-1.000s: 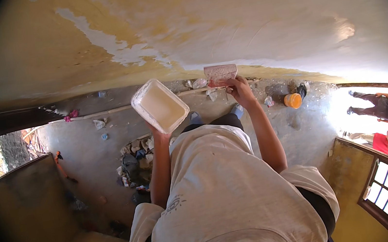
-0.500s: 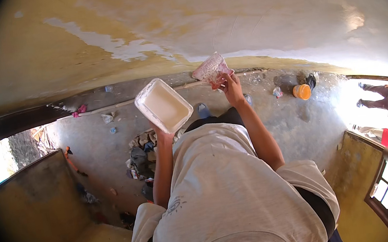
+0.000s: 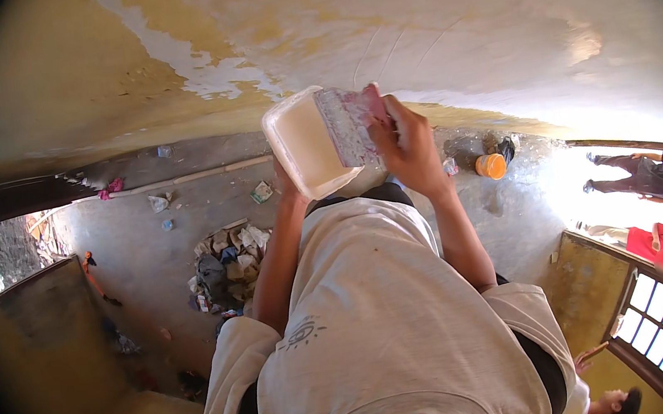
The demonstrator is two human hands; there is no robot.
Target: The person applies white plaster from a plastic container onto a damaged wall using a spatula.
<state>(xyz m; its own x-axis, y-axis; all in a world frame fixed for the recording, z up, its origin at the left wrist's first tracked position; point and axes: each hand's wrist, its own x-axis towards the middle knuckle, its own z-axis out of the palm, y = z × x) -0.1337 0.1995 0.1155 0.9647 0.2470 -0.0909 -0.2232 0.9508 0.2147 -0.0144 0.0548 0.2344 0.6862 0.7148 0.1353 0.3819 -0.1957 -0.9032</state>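
Observation:
My left hand (image 3: 288, 186) grips a white rectangular plastic tub (image 3: 279, 143) from its near left side, its fingers mostly hidden behind it. Pale, creamy filler (image 3: 309, 150) coats the inside. In my right hand (image 3: 412, 150) is a flat, reddish putty spreader (image 3: 349, 127), smeared with white and pinched between thumb and fingers. The spreader lies across the tub's right side, covering part of that rim. Just beyond both hands rises a yellow wall (image 3: 171, 136), with whitish patches and a broad pale coat (image 3: 484, 28) toward the right.
On the grey floor are a heap of rubbish (image 3: 226, 267) at left, a long pale pole (image 3: 202, 175) along the wall and an orange bucket (image 3: 491, 167) at right. People stand by the bright right doorway, one in a red shirt (image 3: 649, 245). Another person (image 3: 613, 404) appears lower right.
My right hand has brought the spreader from beside the wall left to the tub. The tub has moved right and up toward it. Another person has come into view at lower right.

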